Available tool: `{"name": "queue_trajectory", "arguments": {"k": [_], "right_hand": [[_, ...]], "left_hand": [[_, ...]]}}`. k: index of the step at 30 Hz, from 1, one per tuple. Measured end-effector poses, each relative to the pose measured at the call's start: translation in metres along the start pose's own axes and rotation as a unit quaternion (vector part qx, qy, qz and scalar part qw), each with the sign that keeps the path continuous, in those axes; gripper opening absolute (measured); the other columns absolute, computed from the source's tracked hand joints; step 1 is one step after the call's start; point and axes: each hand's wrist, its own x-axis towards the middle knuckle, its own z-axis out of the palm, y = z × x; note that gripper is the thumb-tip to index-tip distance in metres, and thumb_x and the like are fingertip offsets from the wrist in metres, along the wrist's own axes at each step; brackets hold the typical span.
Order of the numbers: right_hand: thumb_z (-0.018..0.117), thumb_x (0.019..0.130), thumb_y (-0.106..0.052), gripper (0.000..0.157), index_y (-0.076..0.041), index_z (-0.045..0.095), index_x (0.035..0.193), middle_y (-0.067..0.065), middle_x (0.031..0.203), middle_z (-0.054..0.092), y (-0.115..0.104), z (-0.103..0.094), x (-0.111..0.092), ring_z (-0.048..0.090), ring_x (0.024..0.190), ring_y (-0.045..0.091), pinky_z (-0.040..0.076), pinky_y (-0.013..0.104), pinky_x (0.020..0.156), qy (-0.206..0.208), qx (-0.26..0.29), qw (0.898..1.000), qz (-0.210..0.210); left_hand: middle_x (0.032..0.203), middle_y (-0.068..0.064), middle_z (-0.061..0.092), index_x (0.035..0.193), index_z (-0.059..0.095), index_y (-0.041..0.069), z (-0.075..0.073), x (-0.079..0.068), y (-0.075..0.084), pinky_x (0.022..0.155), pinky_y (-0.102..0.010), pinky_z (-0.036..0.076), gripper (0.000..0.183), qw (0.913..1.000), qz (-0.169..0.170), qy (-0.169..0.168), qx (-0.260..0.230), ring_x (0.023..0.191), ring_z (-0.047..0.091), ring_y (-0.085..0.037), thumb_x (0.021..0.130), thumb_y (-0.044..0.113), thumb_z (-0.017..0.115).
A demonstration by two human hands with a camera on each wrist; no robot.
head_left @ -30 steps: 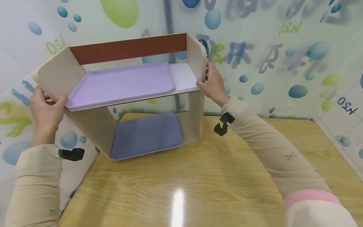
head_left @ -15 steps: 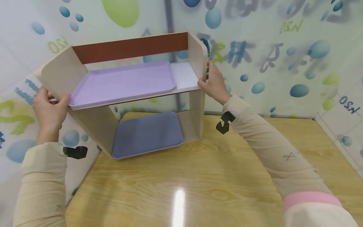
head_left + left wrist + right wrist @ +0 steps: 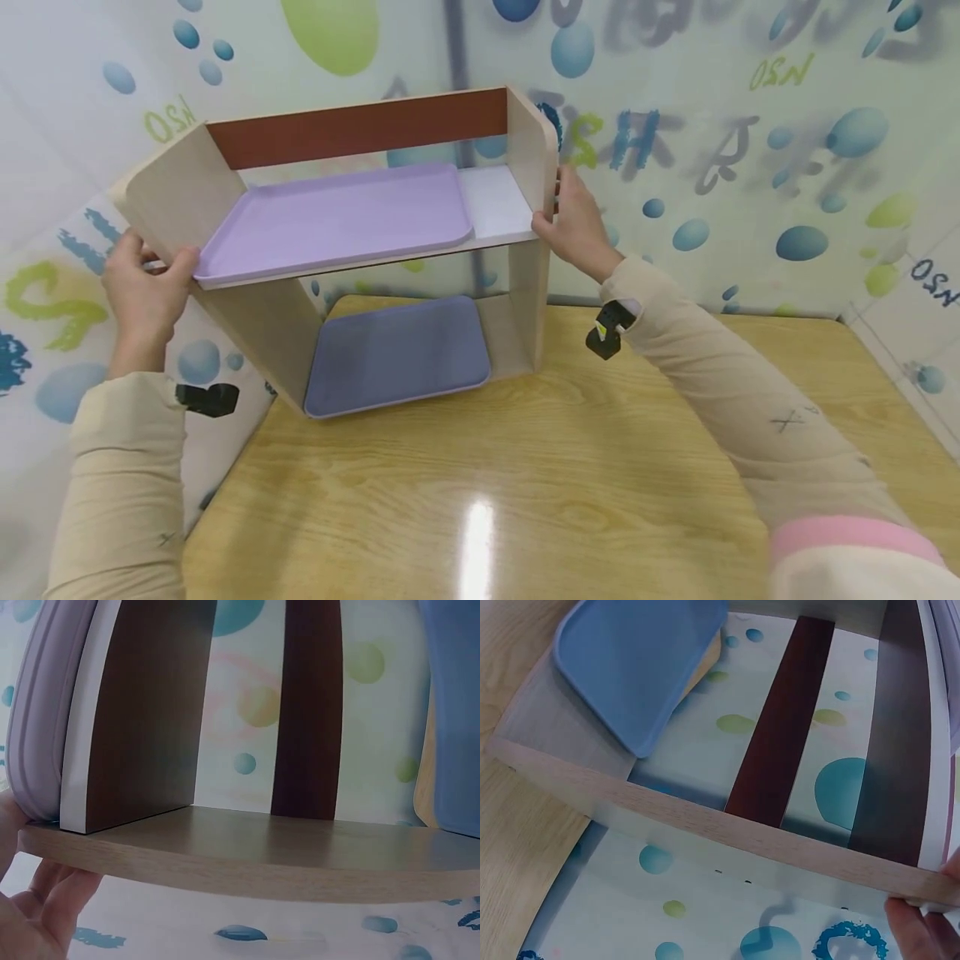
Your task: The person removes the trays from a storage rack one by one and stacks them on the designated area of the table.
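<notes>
A two-tier wooden shelf (image 3: 525, 133) with pale side panels and reddish-brown crossbars stands at the table's back left. My left hand (image 3: 146, 292) grips the left side panel near the upper board, thumb at its front edge and fingers on the outer face. On the opposite side, my right hand (image 3: 577, 221) holds the right panel at similar height, its fingers partly hidden behind the panel. A lilac tray (image 3: 345, 212) lies on the white upper board (image 3: 495, 200). Below it, a blue-grey tray (image 3: 397, 354) lies in the lower tier; the left wrist view shows its edge (image 3: 461, 712).
The wood-grain table (image 3: 525, 483) extends in front and to the right of the shelf. Close behind and at the left is a wall covering (image 3: 720, 125) printed with blue and green ovals and letters.
The whole head view has shifted slightly, so shelf, wall and hands all appear a little farther right. Both hands keep their hold on the side panels; the trays stay in place.
</notes>
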Motion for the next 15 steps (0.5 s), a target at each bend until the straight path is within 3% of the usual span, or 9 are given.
{"name": "queue_trajectory", "arguments": {"k": [1,3,8,15], "right_hand": [[0.053,0.081,-0.007,0.048,0.004,0.032,0.122,0.02,0.115,0.044,0.0,-0.001,-0.002,0.05,0.097,0.029,0.047,0.037,0.08,0.0,0.001,1.0,-0.001],[0.054,0.081,-0.007,0.048,0.004,0.031,0.122,0.019,0.114,0.045,0.0,-0.005,-0.005,0.051,0.094,0.029,0.047,0.037,0.079,-0.004,0.005,1.0,-0.004],[0.055,0.08,-0.007,0.046,0.003,0.032,0.119,0.019,0.111,0.046,0.001,-0.014,-0.017,0.052,0.089,0.028,0.048,0.039,0.076,-0.014,0.015,1.0,-0.012],[0.056,0.081,-0.007,0.048,0.003,0.03,0.121,0.019,0.113,0.046,0.006,-0.029,-0.03,0.052,0.089,0.028,0.049,0.041,0.074,-0.025,0.007,0.999,-0.021]], "left_hand": [[0.102,0.005,0.048,0.118,0.052,0.03,0.0,0.004,-0.005,0.052,-0.011,0.042,0.041,1.0,0.005,-0.002,-0.006,0.082,0.047,-0.007,0.078,0.032,0.061],[0.104,0.004,0.047,0.119,0.051,0.03,-0.001,-0.002,0.0,0.053,-0.011,0.042,0.041,0.9999,0.005,-0.01,-0.001,0.082,0.046,-0.007,0.079,0.032,0.06],[0.099,0.008,0.044,0.121,0.048,0.027,-0.008,-0.036,0.033,0.051,-0.007,0.039,0.04,0.9997,0.001,-0.023,0.011,0.077,0.044,-0.005,0.082,0.028,0.055],[0.088,0.014,0.042,0.109,0.052,0.026,-0.006,-0.052,0.043,0.049,-0.006,0.039,0.029,0.9992,0.035,-0.016,0.009,0.068,0.045,0.0,0.081,0.025,0.056]]}}
